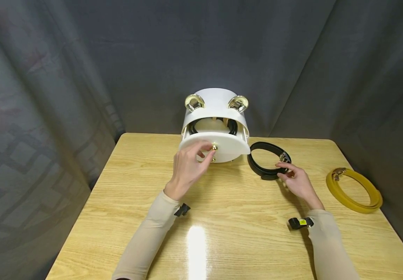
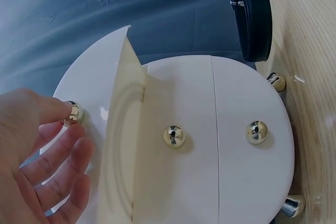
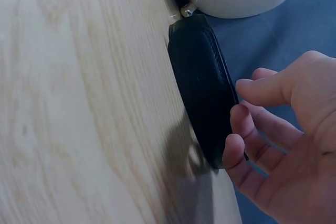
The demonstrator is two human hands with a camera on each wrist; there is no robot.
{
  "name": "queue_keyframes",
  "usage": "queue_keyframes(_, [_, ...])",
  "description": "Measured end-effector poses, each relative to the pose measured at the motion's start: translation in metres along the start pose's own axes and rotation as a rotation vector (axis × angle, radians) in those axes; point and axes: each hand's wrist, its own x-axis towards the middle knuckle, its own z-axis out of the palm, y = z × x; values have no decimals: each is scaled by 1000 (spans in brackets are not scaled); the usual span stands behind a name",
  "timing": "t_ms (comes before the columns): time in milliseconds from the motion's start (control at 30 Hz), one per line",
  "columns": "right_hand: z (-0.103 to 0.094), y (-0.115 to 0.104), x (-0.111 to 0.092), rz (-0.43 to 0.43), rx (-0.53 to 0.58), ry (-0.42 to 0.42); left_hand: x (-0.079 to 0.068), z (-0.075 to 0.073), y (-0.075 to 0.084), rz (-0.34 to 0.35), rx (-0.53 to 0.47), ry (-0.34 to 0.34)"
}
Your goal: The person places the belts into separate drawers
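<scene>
A white rounded drawer box [image 1: 217, 98] with a frog-like front and gold eyes stands at the table's back. Its top drawer [image 1: 231, 147] is pulled out, with a coiled black belt [image 1: 234, 127] inside. My left hand [image 1: 188, 165] pinches the gold knob [image 2: 76, 113] of that drawer between thumb and fingertips. To the right, another coiled black belt [image 1: 257, 169] stands on edge on the table. My right hand [image 1: 299, 183] holds its near right side by the buckle [image 1: 284, 158], thumb and fingertips at the band's upper edge.
A coiled yellow belt [image 1: 359, 208] lies at the table's right edge. Two lower gold knobs [image 2: 174, 136] show on the box front in the left wrist view. Grey curtains [image 1: 257, 50] hang behind and beside the wooden table [image 1: 243, 241].
</scene>
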Motion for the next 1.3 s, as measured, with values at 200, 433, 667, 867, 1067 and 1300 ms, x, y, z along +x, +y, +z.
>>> queue_keyframes(200, [2, 3, 2, 31, -1, -9, 2, 1, -1, -10, 2, -10])
queue_keyframes(433, [4, 1, 3, -34, -82, -21, 4, 4, -3, -7, -18, -1])
queue_keyframes(667, [7, 1, 2, -66, -154, -20, 7, 6, -5, -6, -20, 8])
queue_keyframes(867, [7, -2, 2, -68, -241, -12, 10, 8, -5, -14, -15, -5])
queue_keyframes(1067, [9, -2, 2, -67, -266, -5, 13, 10, -4, -22, -21, -15])
queue_keyframes(1300, [13, -4, 2, -85, -296, 2, 16, 12, -7, -20, -12, -13])
